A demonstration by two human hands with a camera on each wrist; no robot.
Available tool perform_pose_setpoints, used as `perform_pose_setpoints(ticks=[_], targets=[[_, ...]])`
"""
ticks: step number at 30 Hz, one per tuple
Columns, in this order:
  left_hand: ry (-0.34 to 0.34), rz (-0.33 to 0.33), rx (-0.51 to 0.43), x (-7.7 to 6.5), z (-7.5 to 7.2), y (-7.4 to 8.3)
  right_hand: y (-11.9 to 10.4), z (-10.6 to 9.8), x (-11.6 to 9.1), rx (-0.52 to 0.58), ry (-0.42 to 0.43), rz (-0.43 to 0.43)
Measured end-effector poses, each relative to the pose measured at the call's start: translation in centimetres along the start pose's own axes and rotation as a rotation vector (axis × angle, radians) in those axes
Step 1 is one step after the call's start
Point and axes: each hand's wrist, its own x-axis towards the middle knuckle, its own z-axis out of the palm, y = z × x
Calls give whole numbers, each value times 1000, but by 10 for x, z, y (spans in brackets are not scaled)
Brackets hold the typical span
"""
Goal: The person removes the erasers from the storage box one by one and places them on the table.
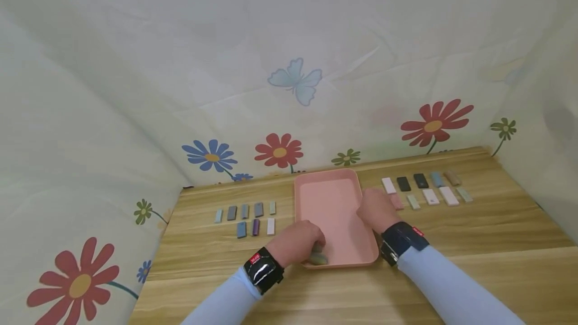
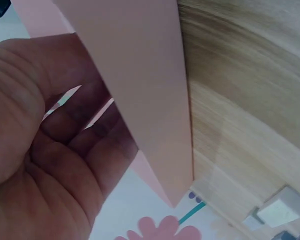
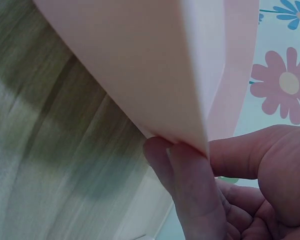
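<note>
A shallow pink tray (image 1: 335, 217) stands on the wooden table between my hands. My left hand (image 1: 295, 241) reaches over its near left corner with bent fingers, against a small oblong green piece (image 1: 318, 259) inside the tray. In the left wrist view, the tray's wall (image 2: 140, 90) hides the fingertips of my left hand (image 2: 60, 135). My right hand (image 1: 378, 209) is at the tray's right side. Seen from the right wrist, my right hand (image 3: 215, 185) pinches the tray's wall (image 3: 140, 70), thumb inside and two fingers outside.
Left of the tray lie two rows of small oblong pieces, among them a purple one (image 1: 256, 227) and a white one (image 1: 271, 226). More lie at the right, including a black one (image 1: 421, 180). A flower-printed curtain (image 1: 280, 114) borders the table.
</note>
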Motion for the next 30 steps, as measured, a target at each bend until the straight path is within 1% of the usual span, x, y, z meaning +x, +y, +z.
perform_pose_setpoints(ticks=[2,4,6,8,11,15,18,20,22,26,30], targets=[[-1,-4,-40,0,1,-2,0,1,0,-26,7,-13],[4,-17,-98,-1,1,-4,0,1,0,-38,7,-20],[29,-34,-162,-3,0,-7,0,1,-1,-39,5,-23],[73,-47,-208,-6,-3,-11,-1,1,-1,-33,3,-22],[165,-66,-239,-13,-12,-19,0,1,0,-28,4,-27],[276,-123,-258,-27,-27,-34,0,1,0,-25,4,-31],[394,-161,-246,-40,-35,-50,-2,-1,-1,-18,6,-25],[484,-184,-243,-48,-39,-61,-3,-2,-2,-20,9,-25],[559,-225,-251,-57,-43,-71,-3,-2,-1,-17,14,-25],[651,-317,-319,-74,-48,-89,-2,-1,-1,-18,17,-24],[733,-403,-415,-92,-43,-107,-2,0,0,-22,14,-12]])
